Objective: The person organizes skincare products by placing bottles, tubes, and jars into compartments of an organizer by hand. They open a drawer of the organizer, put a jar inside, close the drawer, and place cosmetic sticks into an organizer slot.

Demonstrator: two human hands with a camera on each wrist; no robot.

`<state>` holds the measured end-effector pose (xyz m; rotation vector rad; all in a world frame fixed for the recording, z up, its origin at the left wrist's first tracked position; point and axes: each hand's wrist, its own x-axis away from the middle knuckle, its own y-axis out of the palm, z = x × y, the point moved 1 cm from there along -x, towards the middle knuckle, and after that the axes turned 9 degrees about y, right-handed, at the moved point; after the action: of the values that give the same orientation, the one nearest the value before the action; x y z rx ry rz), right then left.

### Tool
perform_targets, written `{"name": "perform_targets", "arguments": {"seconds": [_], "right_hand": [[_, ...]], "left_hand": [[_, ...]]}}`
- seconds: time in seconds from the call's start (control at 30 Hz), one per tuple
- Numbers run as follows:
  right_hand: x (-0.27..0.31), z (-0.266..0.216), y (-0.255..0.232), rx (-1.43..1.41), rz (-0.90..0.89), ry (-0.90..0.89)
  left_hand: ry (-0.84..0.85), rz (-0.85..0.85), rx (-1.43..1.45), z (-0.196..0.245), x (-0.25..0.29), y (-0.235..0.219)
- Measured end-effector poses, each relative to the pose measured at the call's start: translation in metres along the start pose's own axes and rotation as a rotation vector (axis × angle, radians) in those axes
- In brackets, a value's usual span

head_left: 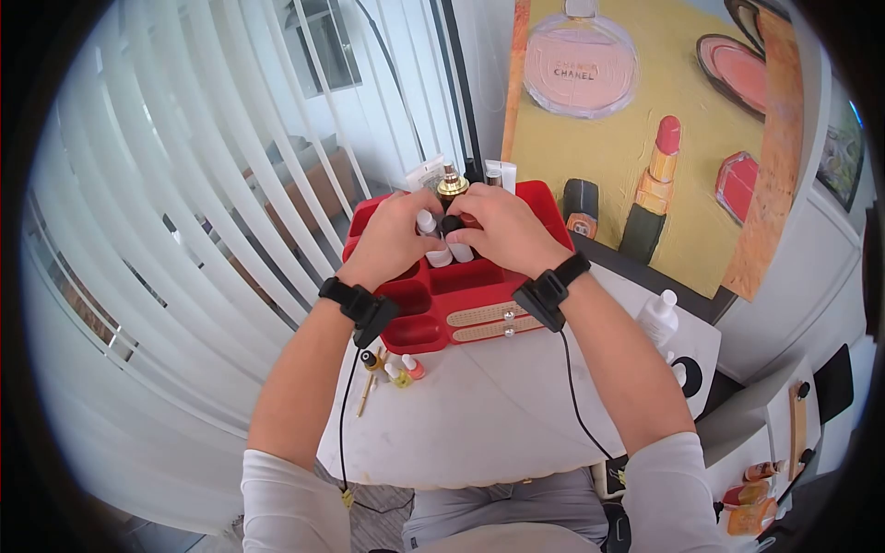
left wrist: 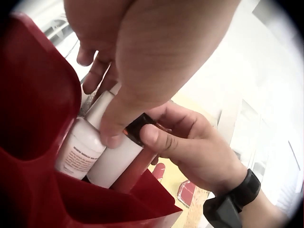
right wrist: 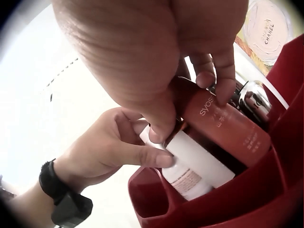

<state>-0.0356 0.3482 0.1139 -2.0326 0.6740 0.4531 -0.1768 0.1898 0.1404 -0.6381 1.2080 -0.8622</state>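
Both hands work over a red organizer (head_left: 419,300) holding several bottles. My left hand (head_left: 392,235) holds a white bottle with a tapered white top (left wrist: 80,149), its thumb on the bottle's shoulder and its fingers behind. Close beside that bottle stands a black-capped bottle with a white label (right wrist: 202,156). My right hand (head_left: 512,226) pinches this one at the cap, the thumb in front. Its other fingers reach over a red bottle marked "syoss" (right wrist: 228,130). All three stand in one compartment, their bases partly hidden by its wall.
Behind the hands rise a gold-collared bottle (head_left: 452,184) and a white tube (head_left: 426,172). Small nail polish bottles (head_left: 396,373) and a thin stick (head_left: 361,396) lie before the organizer. A white bottle (head_left: 658,318) stands at right. Vertical blinds (head_left: 184,184) hang on the left.
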Motion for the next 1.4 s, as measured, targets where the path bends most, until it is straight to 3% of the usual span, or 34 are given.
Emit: {"name": "perform_targets", "arguments": {"seconds": [0.1,0.27,0.4,0.47,0.5,0.57,0.6,0.7,0.77,0.83,0.87,0.93,1.1,1.3,1.4], "right_hand": [[0.001,0.005,0.002,-0.091,-0.033,0.039],[-0.003,0.034,0.014,-0.213,-0.118,0.172],[0.006,0.031,0.016,-0.123,-0.101,0.190],[0.015,0.016,0.011,-0.060,0.059,0.227],[0.021,0.007,0.010,-0.071,0.049,0.228],[0.038,-0.014,0.006,0.068,0.323,0.064],[0.048,-0.025,0.008,0.022,0.338,0.008],[0.081,-0.037,0.047,-0.080,0.046,-0.068],[0.100,-0.035,0.087,-0.018,-0.170,-0.068],[0.107,-0.032,0.125,-0.071,-0.242,-0.032],[0.108,-0.032,0.140,-0.122,-0.321,-0.003],[0.107,-0.035,0.160,-0.185,-0.351,0.005],[0.116,-0.038,0.168,-0.284,-0.393,0.094],[0.145,-0.028,0.134,-0.362,-0.407,0.149],[0.146,-0.034,0.100,-0.332,-0.310,0.106]], "left_hand": [[-0.003,-0.022,0.033,-0.007,0.002,0.010],[0.046,-0.068,-0.227,-0.003,0.001,0.020],[0.050,-0.113,-0.218,0.006,0.008,0.023],[0.250,0.140,-0.253,0.011,0.020,0.020],[0.238,0.131,-0.257,0.014,0.029,0.015],[0.241,0.305,-0.266,0.024,0.060,-0.003],[0.089,0.282,-0.135,0.024,0.083,-0.007],[-0.151,0.023,-0.083,0.016,0.147,-0.016],[-0.093,-0.054,-0.120,0.005,0.182,-0.007],[-0.034,-0.125,-0.157,-0.009,0.203,0.010],[-0.093,-0.167,0.033,-0.015,0.212,0.017],[-0.218,-0.211,0.266,-0.018,0.220,0.025],[-0.173,-0.137,0.197,-0.009,0.221,0.042],[-0.091,-0.180,0.301,0.014,0.211,0.060],[-0.026,-0.148,0.261,0.039,0.181,0.044]]}}
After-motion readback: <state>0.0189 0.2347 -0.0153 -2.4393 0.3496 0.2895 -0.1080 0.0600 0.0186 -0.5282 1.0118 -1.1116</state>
